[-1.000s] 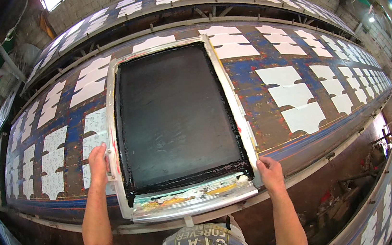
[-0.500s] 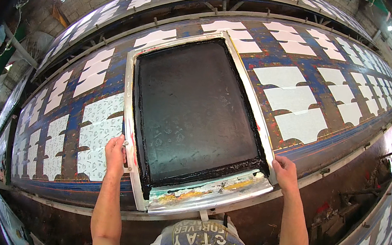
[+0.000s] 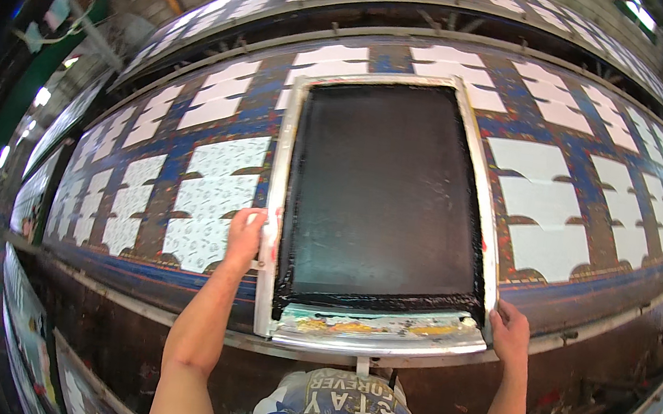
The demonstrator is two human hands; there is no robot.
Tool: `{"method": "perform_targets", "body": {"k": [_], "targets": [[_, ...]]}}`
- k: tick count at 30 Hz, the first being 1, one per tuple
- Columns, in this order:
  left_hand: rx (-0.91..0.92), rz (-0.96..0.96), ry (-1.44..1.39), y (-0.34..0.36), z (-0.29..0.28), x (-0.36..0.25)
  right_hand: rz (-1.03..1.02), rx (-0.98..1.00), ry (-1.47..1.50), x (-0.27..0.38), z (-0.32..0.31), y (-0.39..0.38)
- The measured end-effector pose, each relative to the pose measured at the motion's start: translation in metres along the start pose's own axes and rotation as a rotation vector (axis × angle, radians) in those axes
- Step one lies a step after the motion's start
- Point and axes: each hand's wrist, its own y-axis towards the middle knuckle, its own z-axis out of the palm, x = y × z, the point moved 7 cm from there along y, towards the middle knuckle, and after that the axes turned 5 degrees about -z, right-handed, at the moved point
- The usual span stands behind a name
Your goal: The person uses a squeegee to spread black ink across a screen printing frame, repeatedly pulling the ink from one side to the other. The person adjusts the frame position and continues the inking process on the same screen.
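left hand [image 3: 248, 232] gripping left rail of screen frame [image 3: 369, 344], right hand [image 3: 508, 332] clasping near right corner, frame flat on counter [image 3: 175, 287], printed panels [image 3: 214, 194] left, blank panels [image 3: 542, 223] right

My hands grip the one screen here, a rectangular printing screen [image 3: 385, 205] with black mesh and a white, paint-smeared frame, lying flat on the long table [image 3: 582, 301].

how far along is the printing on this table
Done: the fabric pieces left of the screen frame show a printed pattern. In hand: left hand and right hand grip the frame's sides. Left: the plain white pieces on its right.
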Motion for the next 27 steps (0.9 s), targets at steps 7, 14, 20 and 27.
{"method": "perform_targets", "body": {"k": [7,14,20,27], "targets": [[-0.02,-0.002,0.115,0.006,0.012,0.01,-0.768,0.154,-0.287,0.146,0.035,-0.062],[-0.088,0.042,0.393,-0.002,0.01,0.003,-0.985,0.389,-0.595,0.201,0.117,-0.102],[0.049,-0.084,0.319,0.004,0.015,0.009,-0.951,0.342,-0.618,0.219,0.137,-0.087],[0.033,-0.129,0.385,-0.008,0.01,-0.009,-0.684,0.542,-0.7,0.248,0.143,-0.043]]}}
